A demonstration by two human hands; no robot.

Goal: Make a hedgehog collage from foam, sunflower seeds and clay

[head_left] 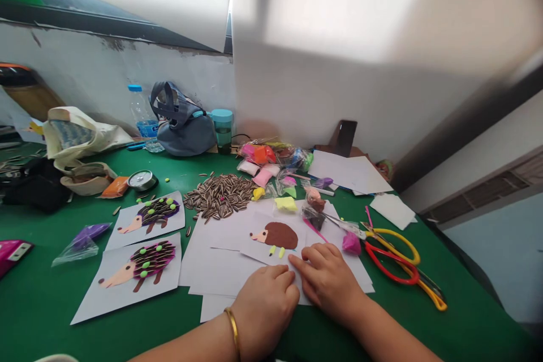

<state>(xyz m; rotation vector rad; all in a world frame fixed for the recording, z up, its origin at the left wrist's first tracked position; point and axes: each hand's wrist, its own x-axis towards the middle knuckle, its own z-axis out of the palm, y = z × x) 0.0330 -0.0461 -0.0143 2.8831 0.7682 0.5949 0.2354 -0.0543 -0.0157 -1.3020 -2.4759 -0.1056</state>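
Note:
A card with a brown clay hedgehog (280,236) lies on the white paper sheets (212,277) in front of me. Its face is pale pink, and small yellow-green clay pieces (281,252) sit under the body. My left hand (268,304) rests at the card's near edge with its fingers curled; whatever is in them, if anything, is hidden. Beside it, my right hand (328,277) lies on the paper. Its index finger is stretched toward the yellow-green pieces and its other fingers are bent, with nothing visible in them.
Striped sunflower seeds (223,195) are heaped behind the sheets. Two finished-looking hedgehog cards (165,288) lie left. Scissors with red and yellow handles (392,254) and a magenta clay lump (351,243) are right. Bagged clay (263,155), a blue bag (186,130) and a phone (345,137) stand behind.

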